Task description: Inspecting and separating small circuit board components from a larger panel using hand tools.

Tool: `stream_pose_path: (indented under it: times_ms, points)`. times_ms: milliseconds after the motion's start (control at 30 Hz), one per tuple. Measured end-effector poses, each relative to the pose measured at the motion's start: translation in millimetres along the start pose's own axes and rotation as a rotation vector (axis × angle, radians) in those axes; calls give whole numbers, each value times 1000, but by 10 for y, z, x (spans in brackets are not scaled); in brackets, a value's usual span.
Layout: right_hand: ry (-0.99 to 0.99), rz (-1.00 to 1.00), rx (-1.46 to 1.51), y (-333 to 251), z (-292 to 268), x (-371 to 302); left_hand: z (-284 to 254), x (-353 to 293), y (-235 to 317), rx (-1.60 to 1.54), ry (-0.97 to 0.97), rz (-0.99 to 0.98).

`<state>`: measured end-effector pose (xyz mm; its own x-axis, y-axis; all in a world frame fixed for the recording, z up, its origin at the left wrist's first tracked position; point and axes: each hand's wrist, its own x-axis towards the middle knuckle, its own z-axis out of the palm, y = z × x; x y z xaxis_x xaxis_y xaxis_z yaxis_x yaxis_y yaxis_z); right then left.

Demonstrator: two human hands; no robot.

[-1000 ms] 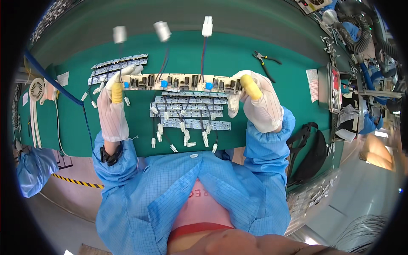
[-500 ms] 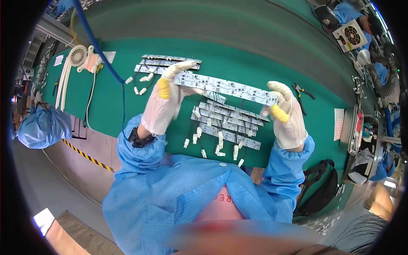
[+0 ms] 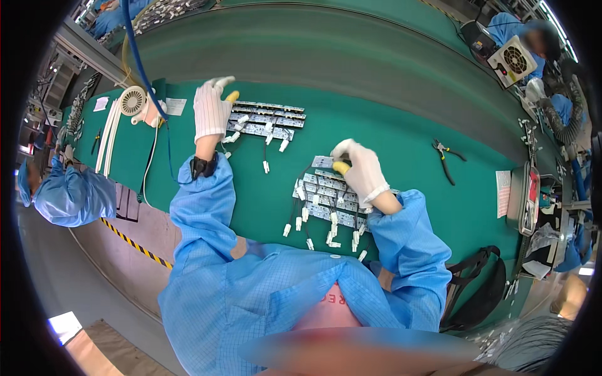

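My left hand [image 3: 213, 111], in a white glove with a yellow thumb tip, is at the left end of the far group of circuit board strips [image 3: 266, 130]. Its thumb and forefinger are apart, with nothing held between them. White connectors on dark wires hang from these strips. My right hand [image 3: 362, 172], gloved alike, has its finger and thumb at the edges of a circuit board strip [image 3: 322, 161] at the top of the nearer group. The hand covers that strip's right part. Below it, more wired strips [image 3: 323, 199] lie in overlapping rows, connectors toward me.
Cutters [image 3: 446, 160] lie on the green mat [image 3: 401, 125] at the right. A white fan [image 3: 133, 100] and long white strips [image 3: 110, 135] are at the left, near a hanging blue hose [image 3: 135, 53]. A metal tray [image 3: 525, 200] stands at the right edge. A co-worker [image 3: 75, 191] sits at left.
The strip that both hands held now appears to lie with the far group. My left hand has let go and moved left; my right hand has come left and down to the nearer group.
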<state>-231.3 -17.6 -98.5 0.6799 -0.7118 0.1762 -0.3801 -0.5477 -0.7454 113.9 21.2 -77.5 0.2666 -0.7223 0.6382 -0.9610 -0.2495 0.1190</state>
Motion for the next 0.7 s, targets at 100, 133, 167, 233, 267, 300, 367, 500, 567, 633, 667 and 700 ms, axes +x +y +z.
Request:
stream_pose_path:
  times_ms: [100, 133, 167, 233, 267, 300, 367, 500, 567, 633, 667, 700]
  points:
    - [120, 232, 740, -375, -300, -13, -393, 56, 488, -212, 205, 175]
    - [129, 364, 941, -612, -474, -35, -654, -37, 783, -465, 88, 63]
    - [55, 176, 614, -650, -643, -100, -848, -128, 1022, -920, -196, -85]
    - [-38, 250, 745, -751, -816, -241, -1073, -379, 1357, -1486, -528, -37]
    - [-45, 268, 737, -812, -839, -282, -1054, -465, 1391, -1362, -579, 182]
    - [-67, 274, 668, -855, -860, -322, -1196, -485, 1504, -1283, -688, 139]
    - [-78, 199, 469, -819, -853, -381, -1207, -561, 1625, -1351, -773, -79]
    - [-108, 220, 445, -815, -856, -416, -1099, -594, 1630, -1179, -679, 61]
    - [-105, 233, 551, -802, -864, -441, -1096, -614, 1610, -1114, -583, 102]
    - [-89, 241, 821, -758, -834, -488, -1074, -637, 1616, -1122, -431, 125]
    - [-91, 242, 823, -767, -821, -500, -1063, -643, 1615, -1120, -432, 122]
    - [-45, 240, 849, -786, -802, -506, -1052, -645, 1612, -1113, -400, 136]
